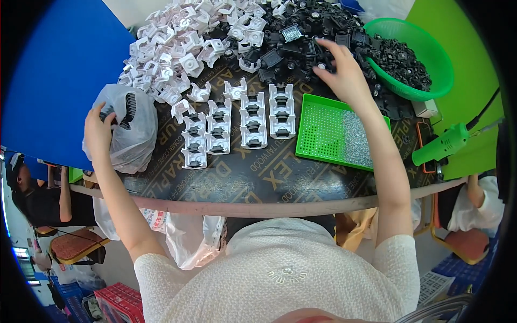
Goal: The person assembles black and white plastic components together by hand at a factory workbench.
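My left hand (99, 132) is at the mouth of a translucent plastic bag (139, 148) holding black ribbed parts. Its thumb and fingers curl together around something dark that I cannot make out. My right hand (344, 78) reaches over the heap of black plastic parts (293, 48), thumb and fingers spread apart, with no part visibly gripped. White plastic housings (188, 40) are piled to the left of the black heap. In front of me, several white housings with black inserts (253, 119) stand in four columns. A few loose white housings (200, 92) lie just beyond them.
A green perforated tray (318, 132) holds small silvery metal pieces (356, 142). Behind it, a green basket (444, 64) contains small black parts (401, 62). At the right lies a green power screwdriver (442, 144). Blue (64, 70) and green (458, 37) partitions flank the table.
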`<state>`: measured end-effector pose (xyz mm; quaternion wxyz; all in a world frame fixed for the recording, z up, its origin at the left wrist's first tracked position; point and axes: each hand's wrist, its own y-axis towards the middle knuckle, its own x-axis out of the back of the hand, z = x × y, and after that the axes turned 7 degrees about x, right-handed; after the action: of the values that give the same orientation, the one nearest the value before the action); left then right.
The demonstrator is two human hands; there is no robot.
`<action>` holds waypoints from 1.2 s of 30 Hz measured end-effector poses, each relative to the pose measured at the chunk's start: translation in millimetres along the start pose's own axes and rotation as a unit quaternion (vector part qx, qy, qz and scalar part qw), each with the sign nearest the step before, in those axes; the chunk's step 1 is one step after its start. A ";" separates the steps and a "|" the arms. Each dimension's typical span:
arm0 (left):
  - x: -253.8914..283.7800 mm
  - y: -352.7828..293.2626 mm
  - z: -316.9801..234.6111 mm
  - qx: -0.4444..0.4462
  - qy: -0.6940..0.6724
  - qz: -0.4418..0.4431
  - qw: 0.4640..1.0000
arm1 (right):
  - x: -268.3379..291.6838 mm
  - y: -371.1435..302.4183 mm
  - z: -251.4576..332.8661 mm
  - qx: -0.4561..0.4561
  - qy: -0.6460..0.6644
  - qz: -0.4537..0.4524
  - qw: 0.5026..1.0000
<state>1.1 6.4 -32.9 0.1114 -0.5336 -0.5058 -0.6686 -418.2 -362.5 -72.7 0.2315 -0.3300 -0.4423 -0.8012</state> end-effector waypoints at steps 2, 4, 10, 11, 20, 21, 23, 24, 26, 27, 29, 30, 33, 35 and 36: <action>-0.1 -9.4 -14.0 0.003 0.021 -0.059 0.998 | -21.2 34.7 -19.5 -0.017 -0.021 -0.021 0.999; 3.6 -24.9 -23.9 -0.006 0.008 -0.100 0.995 | -48.0 63.0 -31.3 -0.046 -0.067 -0.056 0.995; 33.5 -93.8 -101.8 -0.081 -0.163 -0.132 0.974 | -87.7 79.0 -46.4 0.004 -0.141 -0.065 0.988; 39.2 -104.3 -112.9 -0.096 -0.180 -0.114 0.972 | -89.5 78.0 -48.4 0.035 -0.117 -0.083 0.989; 42.2 -153.7 -199.5 -0.189 -0.453 0.030 0.871 | -15.0 32.7 49.2 0.096 0.149 0.009 0.984; 49.0 -163.8 -209.8 -0.188 -0.485 0.076 0.851 | -9.6 10.6 63.9 0.141 0.200 0.059 0.968; 59.3 -190.0 -224.1 -0.165 -0.523 0.212 0.809 | 5.8 -43.0 102.2 0.142 0.265 0.152 0.942; 58.0 -203.2 -231.9 -0.157 -0.547 0.250 0.783 | 4.3 -67.4 108.4 0.128 0.261 0.192 0.937; 50.7 -223.1 -235.9 -0.154 -0.495 0.302 0.800 | -0.4 -112.3 112.1 0.052 0.246 0.222 0.942; 45.3 -231.7 -234.9 -0.139 -0.487 0.335 0.794 | -5.0 -128.3 113.1 -0.010 0.282 0.227 0.932; 42.5 -241.7 -231.2 -0.117 -0.461 0.313 0.822 | -8.5 -152.3 119.3 -0.120 0.329 0.201 0.915; 41.0 -244.7 -227.8 -0.096 -0.429 0.307 0.844 | -10.4 -159.0 117.4 -0.136 0.310 0.180 0.923; 35.5 -246.2 -221.8 -0.106 -0.248 0.249 0.930 | -7.4 -177.2 106.3 -0.082 0.203 0.085 0.972; 34.9 -248.9 -215.9 -0.078 -0.272 0.293 0.913 | 1.1 -183.1 104.9 -0.099 0.193 0.038 0.976; 39.6 -247.8 -212.5 -0.066 -0.278 0.321 0.903 | 4.9 -189.2 100.4 -0.096 0.183 0.036 0.978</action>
<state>-313.3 -32.2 -121.1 0.1390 -0.8374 -0.2725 -0.4530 -514.4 -181.5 -135.0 0.3046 -0.2139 -0.3011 -0.8780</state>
